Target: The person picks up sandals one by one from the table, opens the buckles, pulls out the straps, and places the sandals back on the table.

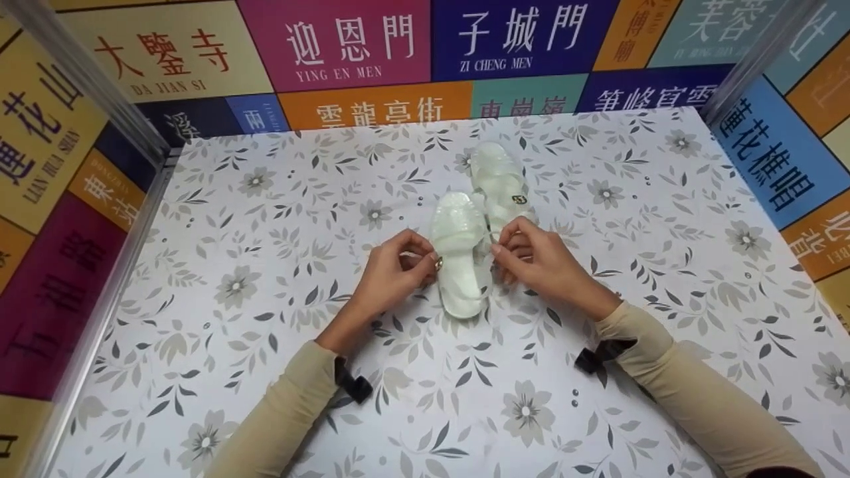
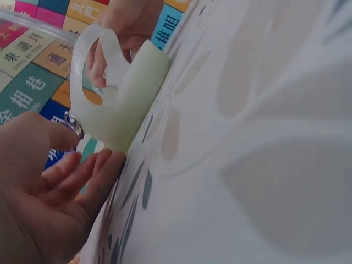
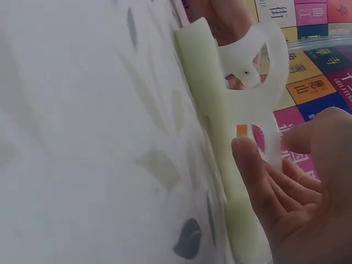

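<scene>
A pale green, translucent sandal (image 1: 461, 285) lies sole down on the flower-patterned table, its heel toward me. At its left side my left hand (image 1: 392, 272) pinches the strap by the small metal buckle (image 1: 439, 263). The left wrist view shows the fingertips of that hand against the sole's edge, near the buckle (image 2: 73, 125). On the other side my right hand (image 1: 541, 255) pinches the thin strap between thumb and fingers; the right wrist view shows this strap (image 3: 272, 135) close up. Just beyond, a matching sandal (image 1: 495, 166) lies partly behind my right hand.
The white table (image 1: 279, 398) has a grey leaf and flower print. Panels with coloured blocks and lettering (image 1: 358, 46) stand along its back and both sides. Dark wrist cameras (image 1: 353, 384) sit at both cuffs.
</scene>
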Motion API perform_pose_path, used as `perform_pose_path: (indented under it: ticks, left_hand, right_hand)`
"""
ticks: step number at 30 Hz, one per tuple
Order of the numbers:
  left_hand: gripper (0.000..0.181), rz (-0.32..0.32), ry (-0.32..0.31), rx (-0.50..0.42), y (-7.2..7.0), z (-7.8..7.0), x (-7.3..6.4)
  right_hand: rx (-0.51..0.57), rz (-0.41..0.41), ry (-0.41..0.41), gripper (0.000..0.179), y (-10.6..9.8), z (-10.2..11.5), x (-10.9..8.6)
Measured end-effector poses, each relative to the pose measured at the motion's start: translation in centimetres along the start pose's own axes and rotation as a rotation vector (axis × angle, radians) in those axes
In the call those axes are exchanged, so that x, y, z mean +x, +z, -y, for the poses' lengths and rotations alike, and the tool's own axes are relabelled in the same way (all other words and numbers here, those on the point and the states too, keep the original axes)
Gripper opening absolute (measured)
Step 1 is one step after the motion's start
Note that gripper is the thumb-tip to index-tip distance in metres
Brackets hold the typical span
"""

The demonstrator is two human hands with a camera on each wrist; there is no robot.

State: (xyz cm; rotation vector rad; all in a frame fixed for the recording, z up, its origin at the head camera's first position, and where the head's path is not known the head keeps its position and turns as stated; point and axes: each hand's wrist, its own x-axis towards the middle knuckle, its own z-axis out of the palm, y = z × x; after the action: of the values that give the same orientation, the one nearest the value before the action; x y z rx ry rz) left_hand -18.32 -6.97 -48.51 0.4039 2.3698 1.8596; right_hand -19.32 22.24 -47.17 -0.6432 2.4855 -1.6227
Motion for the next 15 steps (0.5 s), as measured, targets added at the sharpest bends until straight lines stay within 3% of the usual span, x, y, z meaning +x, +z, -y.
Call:
perform_pose_path:
  ticks: [9,15]
  left_hand:
    - [0.025,0.002,-0.085,0.103,0.6,-1.4,-1.1]
    - [0.022,-0.001,-0.089,0.191,0.9,-2.9,-1.7]
  right_hand:
    - [-0.068,0.091,0.185,0.035,0.7,1.1,-0.4]
    - [-0.132,0.113,0.118,0.033,1.5,2.1,-0.8]
